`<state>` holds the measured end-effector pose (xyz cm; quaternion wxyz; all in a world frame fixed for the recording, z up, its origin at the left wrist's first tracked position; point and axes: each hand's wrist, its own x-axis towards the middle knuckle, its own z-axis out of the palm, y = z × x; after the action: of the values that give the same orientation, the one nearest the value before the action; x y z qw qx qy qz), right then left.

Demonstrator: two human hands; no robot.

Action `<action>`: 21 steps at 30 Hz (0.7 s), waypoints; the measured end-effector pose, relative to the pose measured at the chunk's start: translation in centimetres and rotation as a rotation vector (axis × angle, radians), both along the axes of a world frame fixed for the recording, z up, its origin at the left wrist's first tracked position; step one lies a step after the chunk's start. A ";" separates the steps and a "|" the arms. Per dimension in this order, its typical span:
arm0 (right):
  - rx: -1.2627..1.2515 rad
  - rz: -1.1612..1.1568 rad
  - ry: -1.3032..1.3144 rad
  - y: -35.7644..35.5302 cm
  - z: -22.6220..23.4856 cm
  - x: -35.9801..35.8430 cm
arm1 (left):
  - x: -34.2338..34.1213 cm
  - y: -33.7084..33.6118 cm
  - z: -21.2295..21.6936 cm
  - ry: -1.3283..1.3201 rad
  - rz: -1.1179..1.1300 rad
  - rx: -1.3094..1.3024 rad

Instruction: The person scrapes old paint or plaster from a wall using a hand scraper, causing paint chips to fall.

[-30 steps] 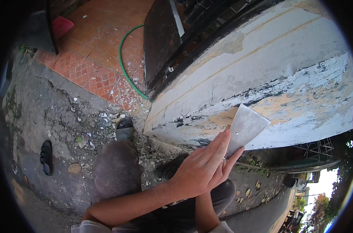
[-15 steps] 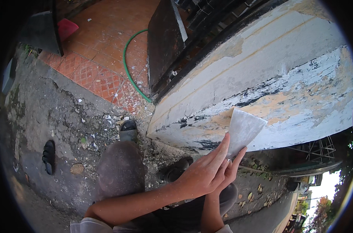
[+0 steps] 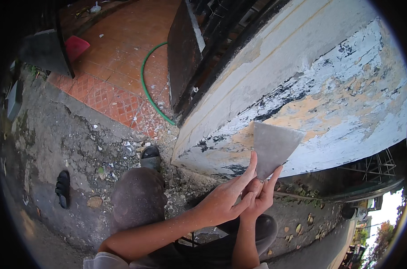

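Note:
A wide metal scraper (image 3: 277,147) is held blade-up against the peeling low wall (image 3: 329,121), by a patch of bare yellowish plaster. My left hand (image 3: 223,201) is closed round its lower end, with the index finger stretched along the blade's left edge. Beside it my right hand (image 3: 261,202) grips the same end, one finger pointing up along the blade's right side. Between the hands the handle is hidden by the fingers. Pale dust specks dot my left forearm.
A green hose (image 3: 145,83) curves over orange tiles (image 3: 116,62) next to a dark gate panel (image 3: 183,49). Paint flakes litter the rough concrete around my sandalled foot (image 3: 150,158). A loose black sandal (image 3: 62,189) lies at left. A pink dustpan-like object (image 3: 76,47) stands farther back.
The scraper's blade has shifted slightly left along the wall and turned a little, with both hands still on it. The whole view has also tilted slightly.

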<state>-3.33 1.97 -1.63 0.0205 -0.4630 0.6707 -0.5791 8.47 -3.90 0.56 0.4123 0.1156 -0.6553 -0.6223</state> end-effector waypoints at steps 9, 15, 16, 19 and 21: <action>-0.117 0.040 0.243 -6.2 7.3 3.5 | 2.3 -3.8 3.4 0.085 0.219 -0.292; -0.209 0.241 -0.040 -1.0 2.7 2.4 | 2.1 0.0 1.1 0.198 -0.013 0.032; -0.189 0.232 -0.028 0.8 1.7 1.7 | 2.1 0.4 1.6 0.245 -0.123 0.174; -0.046 0.040 0.175 3.6 0.1 1.8 | 1.9 0.5 1.1 0.466 -0.182 0.637; 0.114 0.050 0.088 4.7 0.7 2.7 | 1.9 -0.2 0.6 0.478 -0.097 0.747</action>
<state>-0.58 6.65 -0.94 0.0320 -0.5028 0.6910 -0.5184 10.34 -4.15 1.15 0.4525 0.0789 -0.2765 -0.8441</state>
